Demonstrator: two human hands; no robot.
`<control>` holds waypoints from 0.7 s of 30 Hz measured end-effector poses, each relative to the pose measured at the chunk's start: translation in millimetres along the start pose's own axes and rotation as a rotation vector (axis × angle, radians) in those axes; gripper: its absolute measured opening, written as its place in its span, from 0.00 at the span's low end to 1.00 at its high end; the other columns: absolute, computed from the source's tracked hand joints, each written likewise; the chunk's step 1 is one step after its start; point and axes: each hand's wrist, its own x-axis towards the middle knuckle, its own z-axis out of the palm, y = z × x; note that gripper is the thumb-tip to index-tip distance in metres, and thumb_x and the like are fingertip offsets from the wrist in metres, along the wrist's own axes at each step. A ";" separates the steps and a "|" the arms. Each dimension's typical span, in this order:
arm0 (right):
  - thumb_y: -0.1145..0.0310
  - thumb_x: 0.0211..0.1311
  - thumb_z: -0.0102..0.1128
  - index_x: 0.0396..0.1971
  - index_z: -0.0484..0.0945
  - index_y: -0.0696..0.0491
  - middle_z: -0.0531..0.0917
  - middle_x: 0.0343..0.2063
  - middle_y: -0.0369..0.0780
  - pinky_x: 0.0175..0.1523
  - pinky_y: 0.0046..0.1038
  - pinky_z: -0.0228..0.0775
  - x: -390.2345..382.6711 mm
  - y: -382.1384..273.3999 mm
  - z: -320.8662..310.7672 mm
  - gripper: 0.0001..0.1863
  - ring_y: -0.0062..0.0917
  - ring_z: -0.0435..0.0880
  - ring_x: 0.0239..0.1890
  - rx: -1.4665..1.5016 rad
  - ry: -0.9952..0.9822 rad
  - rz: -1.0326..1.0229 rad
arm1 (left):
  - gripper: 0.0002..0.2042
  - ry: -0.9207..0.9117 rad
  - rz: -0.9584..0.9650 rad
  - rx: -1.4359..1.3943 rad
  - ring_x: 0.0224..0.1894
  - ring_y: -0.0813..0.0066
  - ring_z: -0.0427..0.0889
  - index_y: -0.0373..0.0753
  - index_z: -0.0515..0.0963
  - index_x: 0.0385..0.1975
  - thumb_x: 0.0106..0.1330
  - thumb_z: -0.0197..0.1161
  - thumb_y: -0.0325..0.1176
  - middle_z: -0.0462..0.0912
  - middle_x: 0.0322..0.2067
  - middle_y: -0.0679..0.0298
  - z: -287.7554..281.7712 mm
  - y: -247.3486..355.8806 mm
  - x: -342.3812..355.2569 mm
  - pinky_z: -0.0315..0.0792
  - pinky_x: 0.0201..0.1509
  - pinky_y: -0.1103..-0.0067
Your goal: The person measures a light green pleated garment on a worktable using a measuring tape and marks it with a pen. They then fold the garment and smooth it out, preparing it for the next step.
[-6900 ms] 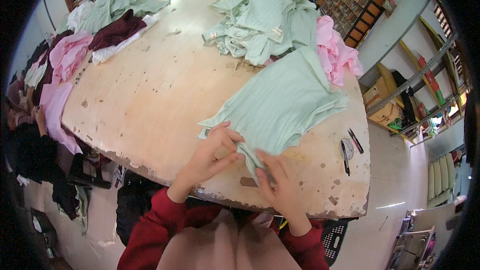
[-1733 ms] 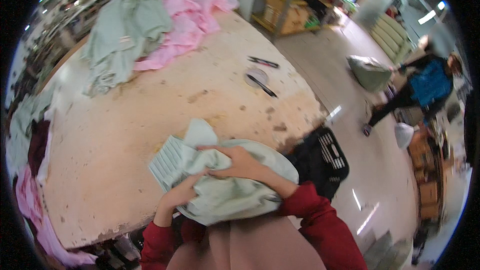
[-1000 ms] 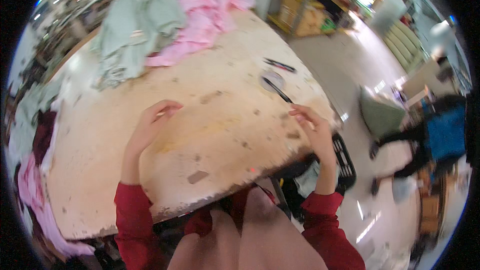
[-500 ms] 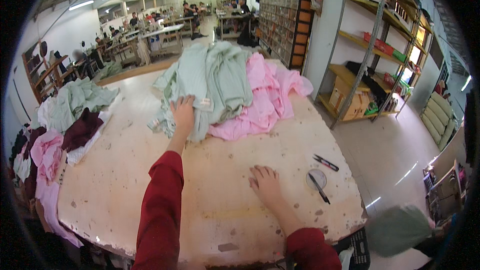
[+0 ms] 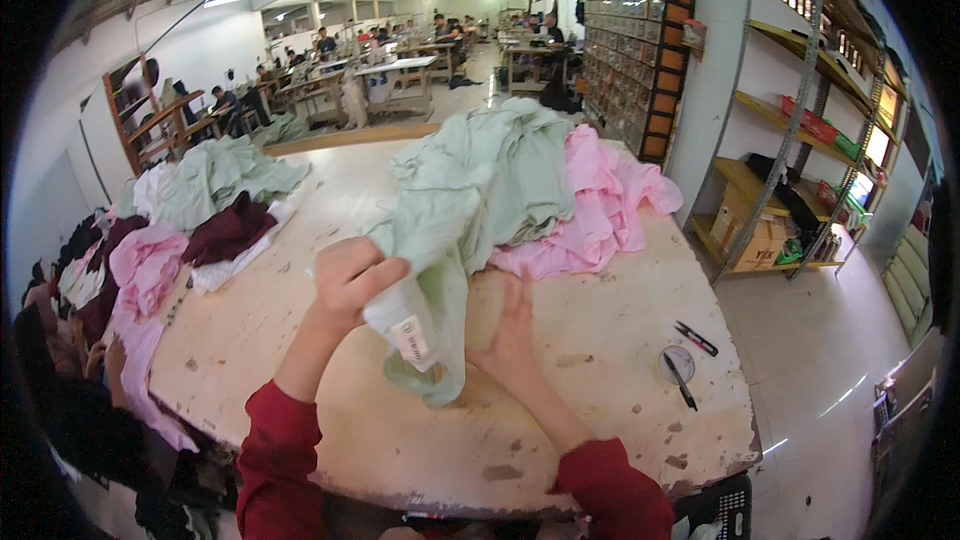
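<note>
My left hand (image 5: 350,278) grips a pale mint garment (image 5: 435,250), which stretches down toward me from the mint pile (image 5: 515,165) with a white label hanging at its near end. My right hand (image 5: 505,330), slightly blurred, is just right of the hanging cloth, fingers apart; whether it touches the fabric I cannot tell. Pink garments (image 5: 610,210) lie beside the mint pile on the wooden table (image 5: 260,360). Near the right edge are small black-handled snips (image 5: 696,337) and a pen (image 5: 680,382) on a round disc.
At left lie mint (image 5: 225,180), maroon (image 5: 225,235) and pink heaps (image 5: 145,270); a co-worker's hand (image 5: 112,360) is beside them. Metal shelving (image 5: 805,130) with boxes stands right. Behind, several people work at sewing tables (image 5: 395,65).
Since half a second ago my left hand has drawn part of the mint pile toward me. My right hand has moved left and up beside it; the view has shifted slightly.
</note>
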 end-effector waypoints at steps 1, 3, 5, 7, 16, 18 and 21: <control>0.64 0.59 0.63 0.59 0.68 0.57 0.72 0.55 0.51 0.54 0.44 0.68 4.1 -2.8 13.1 0.29 0.44 0.74 0.54 0.074 -0.099 0.121 | 0.19 -0.007 -0.061 -0.003 0.25 0.65 0.76 0.37 0.79 0.42 0.45 0.63 0.28 0.74 0.25 0.60 0.6 5.5 2.8 0.69 0.28 0.72; 0.64 0.63 0.59 0.50 0.76 0.57 0.82 0.42 0.47 0.48 0.43 0.72 9.5 7.0 27.3 0.18 0.43 0.81 0.44 0.194 -0.484 0.358 | 0.20 -0.226 -0.653 -0.348 0.38 0.66 0.78 0.38 0.76 0.47 0.50 0.64 0.28 0.77 0.34 0.59 -0.7 7.9 2.3 0.71 0.42 0.72; 0.66 0.66 0.54 0.36 0.80 0.58 0.84 0.26 0.40 0.37 0.39 0.74 8.1 32.0 24.5 0.11 0.36 0.82 0.28 0.188 -0.218 0.481 | 0.22 -0.236 -0.978 -0.766 0.48 0.67 0.76 0.39 0.73 0.53 0.56 0.63 0.30 0.77 0.43 0.58 -8.8 5.4 -11.2 0.70 0.52 0.72; 0.61 0.70 0.51 0.47 0.78 0.58 0.84 0.42 0.42 0.39 0.30 0.77 -1.1 66.7 -3.3 0.17 0.27 0.83 0.37 0.439 0.020 0.682 | 0.24 -0.118 -1.078 -1.233 0.56 0.70 0.72 0.39 0.69 0.58 0.61 0.63 0.33 0.74 0.52 0.58 -28.5 2.5 -38.3 0.66 0.60 0.71; 0.57 0.70 0.47 0.59 0.67 0.55 0.76 0.53 0.40 0.55 0.36 0.72 -109.9 75.0 -153.4 0.23 0.31 0.77 0.53 1.115 0.054 1.261 | 0.37 -0.914 -0.992 -0.274 0.73 0.48 0.49 0.53 0.62 0.67 0.55 0.70 0.37 0.52 0.71 0.55 3.6 54.7 -170.8 0.49 0.72 0.50; 0.67 0.65 0.54 0.60 0.66 0.56 0.74 0.56 0.43 0.57 0.37 0.71 -131.8 41.8 -156.4 0.25 0.32 0.76 0.54 0.899 -0.177 0.970 | 0.38 -0.876 -0.932 -0.299 0.74 0.44 0.43 0.60 0.63 0.66 0.52 0.68 0.33 0.43 0.74 0.59 31.9 57.8 -178.0 0.43 0.70 0.43; 0.75 0.54 0.64 0.61 0.65 0.60 0.74 0.56 0.43 0.59 0.34 0.69 -141.9 -6.9 -120.9 0.32 0.33 0.76 0.54 1.115 -0.083 1.128 | 0.34 -0.890 -0.862 -0.245 0.70 0.46 0.53 0.61 0.63 0.66 0.57 0.62 0.33 0.54 0.70 0.58 73.3 61.8 -177.9 0.50 0.66 0.43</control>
